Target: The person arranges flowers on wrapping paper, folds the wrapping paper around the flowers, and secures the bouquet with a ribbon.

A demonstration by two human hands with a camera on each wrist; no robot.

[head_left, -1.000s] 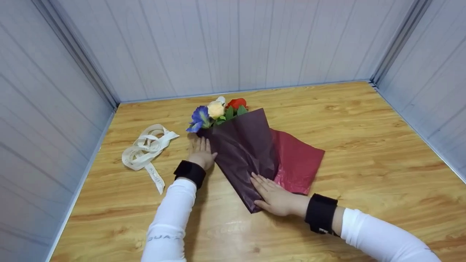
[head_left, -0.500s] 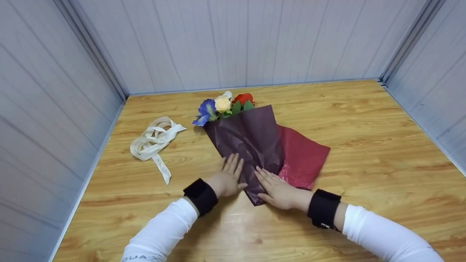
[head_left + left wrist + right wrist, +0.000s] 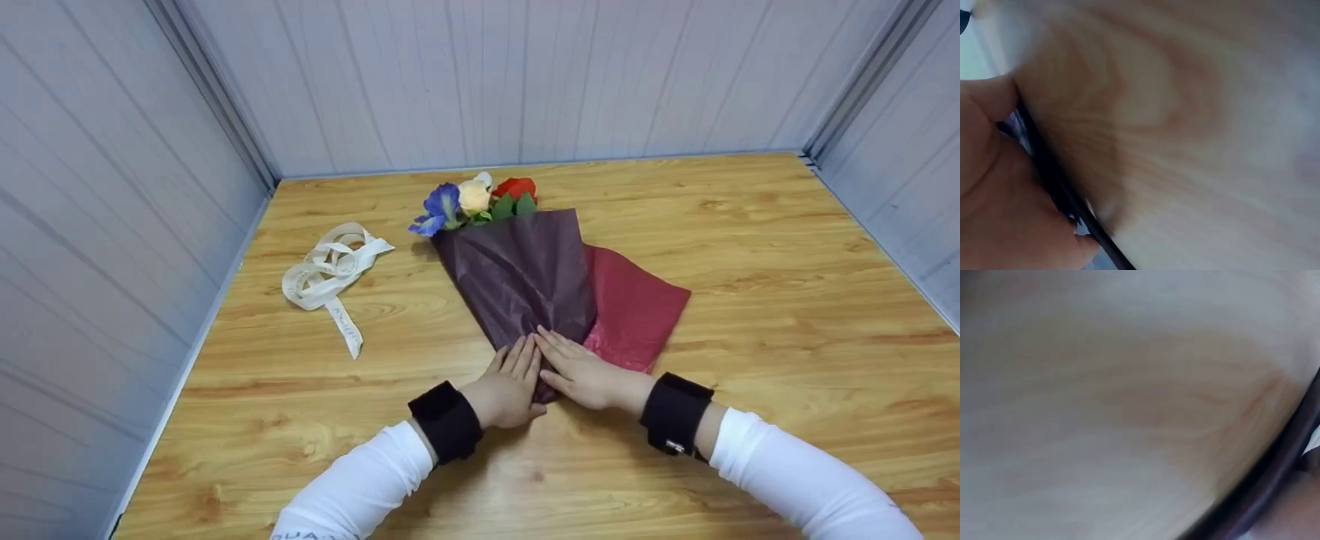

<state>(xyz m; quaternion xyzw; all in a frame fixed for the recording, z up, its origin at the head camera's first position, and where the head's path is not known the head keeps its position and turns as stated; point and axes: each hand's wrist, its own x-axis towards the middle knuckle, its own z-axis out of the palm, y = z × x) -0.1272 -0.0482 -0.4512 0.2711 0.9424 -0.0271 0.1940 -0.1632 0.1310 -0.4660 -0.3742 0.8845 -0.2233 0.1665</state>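
A bouquet lies on the wooden table, wrapped in dark purple paper (image 3: 517,270) that narrows toward the person. From its wide end show a blue flower (image 3: 439,208), a cream rose (image 3: 474,196), a red flower (image 3: 515,187), a bit of white and green leaves. Red wrapping paper (image 3: 634,304) spreads out from under its right side. My left hand (image 3: 506,388) rests with straight fingers on the lower left of the purple paper. Flat on the lower right lies my right hand (image 3: 589,373), its fingertips right by the left ones. The paper's narrow tip is partly hidden between the hands.
A loosely coiled white ribbon (image 3: 330,274) with printed letters lies left of the bouquet, one tail toward the person. Pale panel walls (image 3: 480,82) enclose the wooden table (image 3: 795,300) at the back and both sides.
My left hand has come down from beside the flowers to the paper's narrow end, next to my right hand. The right hand stays on the paper. The head view has shifted slightly.
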